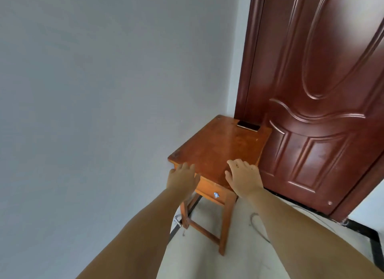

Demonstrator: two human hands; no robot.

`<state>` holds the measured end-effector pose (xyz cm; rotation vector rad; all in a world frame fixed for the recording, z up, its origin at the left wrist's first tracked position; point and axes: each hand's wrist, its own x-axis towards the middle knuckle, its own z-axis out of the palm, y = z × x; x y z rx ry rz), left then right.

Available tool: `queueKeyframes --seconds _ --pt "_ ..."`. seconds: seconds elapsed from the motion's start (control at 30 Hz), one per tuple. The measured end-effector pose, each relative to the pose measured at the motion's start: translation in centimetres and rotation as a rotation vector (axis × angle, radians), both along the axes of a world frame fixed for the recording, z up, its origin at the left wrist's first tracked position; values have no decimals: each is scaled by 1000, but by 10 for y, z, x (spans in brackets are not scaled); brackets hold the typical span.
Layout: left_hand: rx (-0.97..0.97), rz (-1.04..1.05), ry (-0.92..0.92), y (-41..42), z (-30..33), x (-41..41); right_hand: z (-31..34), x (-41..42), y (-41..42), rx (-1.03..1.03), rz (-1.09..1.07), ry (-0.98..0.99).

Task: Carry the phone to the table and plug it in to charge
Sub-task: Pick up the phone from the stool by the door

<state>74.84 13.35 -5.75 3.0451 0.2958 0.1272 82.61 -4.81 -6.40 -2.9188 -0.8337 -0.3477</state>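
We see a small wooden counter (216, 150) standing in the corner at the middle of the frame, between a pale grey wall (104, 91) on the left and a dark red panelled door (322, 91) on the right. The phone (248, 125) lies flat, screen up, at the far edge of the counter, close to the door frame. Both bare arms reach in from the bottom of the frame. The left hand (182, 178) hovers at the counter's near left corner, its fingers (185, 167) loosely spread and holding nothing. The right hand (244, 178) is over the near right part of the top, palm down, fingers (236, 164) spread and empty. Both hands are well apart from the phone. A drawer with a small metal knob (216, 194) shows under the near edge, and a thin cable (257, 226) lies on the light floor (207, 262) lower right.
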Motion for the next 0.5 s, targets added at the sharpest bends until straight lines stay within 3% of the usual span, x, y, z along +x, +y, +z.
queueKeyframes --seconds 0.3,0.5 --pt "-56 -125 7 -3 -15 183 -11 172 -7 -18 -99 76" --pt "-105 -15 40 -21 -41 321 -23 323 -25 -66 -22 72"
